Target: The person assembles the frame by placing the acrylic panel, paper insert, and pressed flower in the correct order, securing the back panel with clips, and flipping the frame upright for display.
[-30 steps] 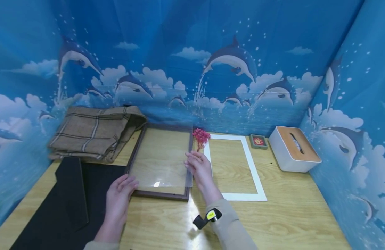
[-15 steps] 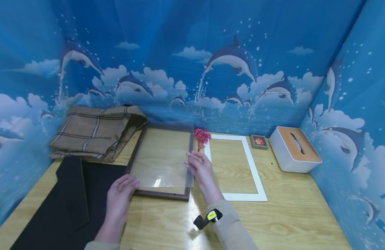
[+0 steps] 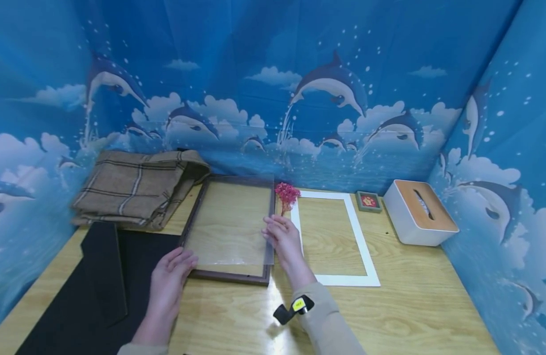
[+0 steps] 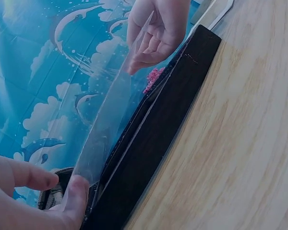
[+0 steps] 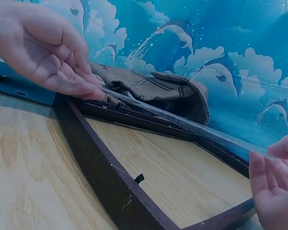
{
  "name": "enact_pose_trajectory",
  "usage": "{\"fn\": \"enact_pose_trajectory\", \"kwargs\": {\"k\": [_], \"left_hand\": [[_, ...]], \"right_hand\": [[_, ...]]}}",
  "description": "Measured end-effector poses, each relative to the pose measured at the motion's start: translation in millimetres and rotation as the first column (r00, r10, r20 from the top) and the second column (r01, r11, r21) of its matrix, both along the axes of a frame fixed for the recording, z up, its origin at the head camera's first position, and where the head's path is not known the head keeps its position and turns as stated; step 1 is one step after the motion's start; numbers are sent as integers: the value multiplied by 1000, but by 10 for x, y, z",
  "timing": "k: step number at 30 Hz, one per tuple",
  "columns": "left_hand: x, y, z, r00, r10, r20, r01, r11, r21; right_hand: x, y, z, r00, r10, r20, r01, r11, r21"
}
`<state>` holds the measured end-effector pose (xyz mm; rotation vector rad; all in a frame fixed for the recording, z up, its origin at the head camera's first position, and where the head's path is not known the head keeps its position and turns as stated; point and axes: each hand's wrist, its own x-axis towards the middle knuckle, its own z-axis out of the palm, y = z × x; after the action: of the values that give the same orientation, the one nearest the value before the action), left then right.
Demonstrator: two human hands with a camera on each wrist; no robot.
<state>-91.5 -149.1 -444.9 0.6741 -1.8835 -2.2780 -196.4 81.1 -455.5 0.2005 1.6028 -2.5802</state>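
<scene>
Both hands hold a clear sheet point(image 3: 233, 231) by its side edges. In the head view it overlaps a dark brown picture frame point(image 3: 228, 277) lying on the table. In both wrist views the sheet shows edge-on, raised above the frame. My left hand point(image 3: 168, 281) pinches its near left corner between thumb and fingers. On the opposite edge, my right hand point(image 3: 287, 244) pinches it. Just beyond the right hand is a pink flower sprig point(image 3: 287, 193), its lower stem hidden. A white mat border point(image 3: 361, 241) lies to the right.
A black backing board point(image 3: 144, 246) with a folded stand leg point(image 3: 105, 271) lies at left. Behind it is a folded plaid cloth point(image 3: 131, 190). A small framed box point(image 3: 368, 201) and a white tissue box point(image 3: 419, 212) stand at back right. A dolphin-print curtain point(image 3: 255, 98) encloses the table.
The bright reflection on the sheet's near edge has thinned to a faint line, so its tilt has shifted slightly. Both hands stay almost in place, still holding it.
</scene>
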Motion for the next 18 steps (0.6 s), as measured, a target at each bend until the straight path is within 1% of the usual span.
{"fn": "enact_pose_trajectory", "kwargs": {"k": [2, 5, 7, 9, 11, 13, 14, 16, 18], "left_hand": [[12, -16, -4, 1000, 22, 19, -21, 998, -52], [27, -48, -19, 998, 54, 41, -48, 990, -134], [37, -70, -32, 996, 77, 39, -70, 985, -157], [49, -81, -7, 995, 89, 45, -81, 982, -170], [-4, -154, -174, 991, 124, 45, -113, 975, -192], [-58, -219, -348, 986, 158, 51, -142, 962, -232], [-82, -250, -420, 984, 171, 49, -154, 958, -241], [-136, -319, -602, 979, 201, 44, -183, 947, -263], [-122, -323, -582, 977, 209, 41, -190, 943, -272]], "right_hand": [[-2, -6, -4, 1000, 2, -4, -2, 1000, 6], [-1, -18, -1, 1000, -1, -6, 1, 1000, 17], [-1, -27, 0, 1000, -1, -3, 1, 1000, 25], [4, -36, 4, 1000, 1, 0, -1, 999, 38], [11, -47, 9, 1000, 4, -1, -4, 999, 52], [20, -57, 10, 1000, 8, -4, -8, 998, 65], [24, -62, 9, 1000, 9, -7, -8, 997, 71], [34, -75, 4, 1000, 9, -11, -8, 996, 85], [45, -89, -5, 1000, 15, -13, -14, 994, 111]]}}
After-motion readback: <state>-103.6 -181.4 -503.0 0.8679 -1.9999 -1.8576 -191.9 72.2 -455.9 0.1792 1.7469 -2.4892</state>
